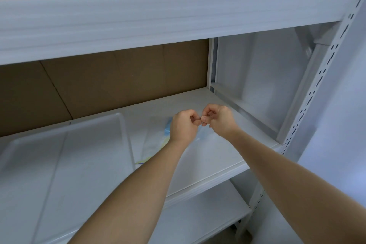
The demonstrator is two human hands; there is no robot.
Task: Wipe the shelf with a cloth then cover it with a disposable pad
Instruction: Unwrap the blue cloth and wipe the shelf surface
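Note:
A white metal shelf [217, 156] runs across the middle of the head view. On it lies a clear plastic packet [158, 140] with a blue and white folded pad inside and a yellow strip near its front end. My left hand [183, 125] and my right hand [219, 119] meet above the packet's far end. Both pinch a thin bit of its plastic edge between thumb and fingertips, knuckles facing each other. No cloth is visible.
A large white plastic tray [122, 125] takes up the shelf's left half. Brown cardboard [99, 85] backs the rack. Another shelf beam [158, 18] hangs overhead, and a perforated upright [316, 85] stands at the right. A lower shelf [208, 214] shows beneath.

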